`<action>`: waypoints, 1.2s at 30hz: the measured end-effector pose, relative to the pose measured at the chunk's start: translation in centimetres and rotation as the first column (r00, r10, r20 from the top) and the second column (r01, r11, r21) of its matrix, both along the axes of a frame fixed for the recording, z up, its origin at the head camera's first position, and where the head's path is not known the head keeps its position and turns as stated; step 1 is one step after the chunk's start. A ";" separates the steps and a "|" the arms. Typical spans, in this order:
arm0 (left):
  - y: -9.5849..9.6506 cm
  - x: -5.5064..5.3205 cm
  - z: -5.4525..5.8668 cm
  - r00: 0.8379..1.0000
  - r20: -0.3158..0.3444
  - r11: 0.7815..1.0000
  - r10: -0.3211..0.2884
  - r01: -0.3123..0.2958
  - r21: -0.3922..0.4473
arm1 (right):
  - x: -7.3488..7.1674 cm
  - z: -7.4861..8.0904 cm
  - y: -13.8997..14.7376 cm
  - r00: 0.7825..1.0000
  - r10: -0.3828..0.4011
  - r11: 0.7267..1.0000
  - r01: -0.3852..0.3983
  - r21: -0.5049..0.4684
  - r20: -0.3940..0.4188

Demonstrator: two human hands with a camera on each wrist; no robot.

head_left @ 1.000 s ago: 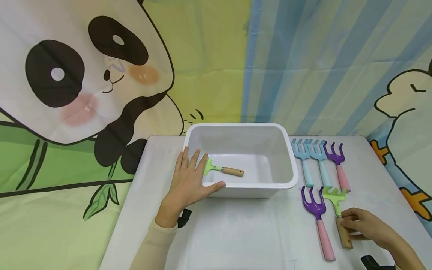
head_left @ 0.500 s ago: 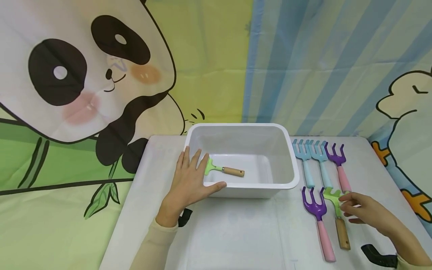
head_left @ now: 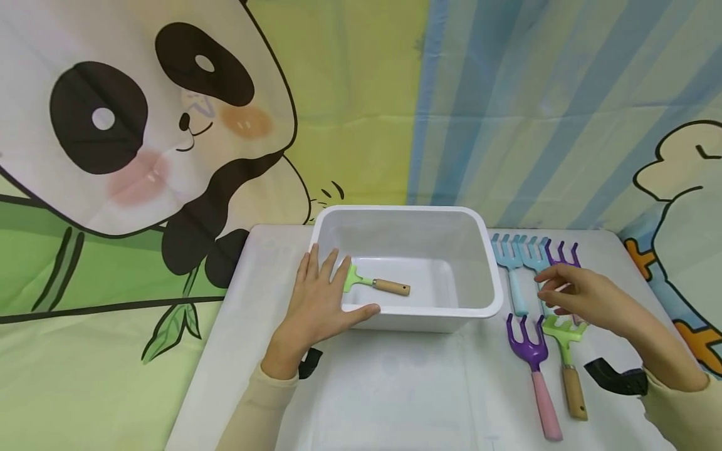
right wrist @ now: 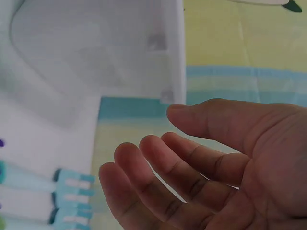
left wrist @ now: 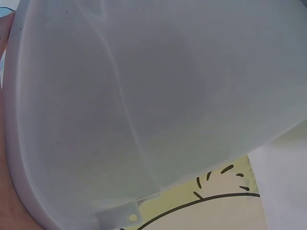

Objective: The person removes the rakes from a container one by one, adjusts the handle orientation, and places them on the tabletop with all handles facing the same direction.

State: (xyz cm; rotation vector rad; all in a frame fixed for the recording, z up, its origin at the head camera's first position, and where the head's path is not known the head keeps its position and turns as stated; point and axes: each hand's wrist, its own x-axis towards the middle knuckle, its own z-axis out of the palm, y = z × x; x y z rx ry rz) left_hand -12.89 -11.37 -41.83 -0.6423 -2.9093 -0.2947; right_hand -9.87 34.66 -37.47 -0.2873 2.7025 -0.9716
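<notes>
My left hand (head_left: 318, 307) rests with spread fingers on the front-left rim of a white plastic bin (head_left: 431, 311). Inside the bin lies a small green hand rake (head_left: 391, 287) with a wooden handle, its head partly behind that hand. My right hand (head_left: 592, 297) holds nothing; its fingers are loosely bent above a light blue hand rake (head_left: 533, 254) and a purple hand fork (head_left: 564, 254), hiding most of their handles. Left of these lies another light blue rake (head_left: 516, 291). Nearer me are a purple fork (head_left: 543, 401) with a pink handle and a green rake (head_left: 573, 391).
The bin stands toward the back of a white table (head_left: 395, 388), against a printed cloth backdrop (head_left: 361, 125). In the left wrist view the bin's wall (left wrist: 158, 96) fills most of the frame. Light blue tines (right wrist: 72, 201) show low in the right wrist view.
My right hand has left the wooden handle of the green rake on the table and moved up and slightly left, over the back row of tools. The left hand stays on the rim.
</notes>
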 end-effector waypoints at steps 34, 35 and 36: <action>-0.1 -0.1 -0.3 1.000 -0.018 1.000 0.006 -0.006 -0.019 | -16.6 2.8 -21.8 0.882 0.439 0.889 -0.399 -0.225 0.172; -0.1 -0.1 -0.3 1.000 -0.021 1.000 0.006 -0.007 -0.018 | -16.9 2.4 -22.2 0.877 0.443 0.887 -0.398 -0.235 0.188; -0.1 -0.1 -0.3 1.000 -0.023 1.000 0.006 -0.006 -0.016 | -17.2 1.9 -22.5 0.870 0.447 0.885 -0.396 -0.245 0.207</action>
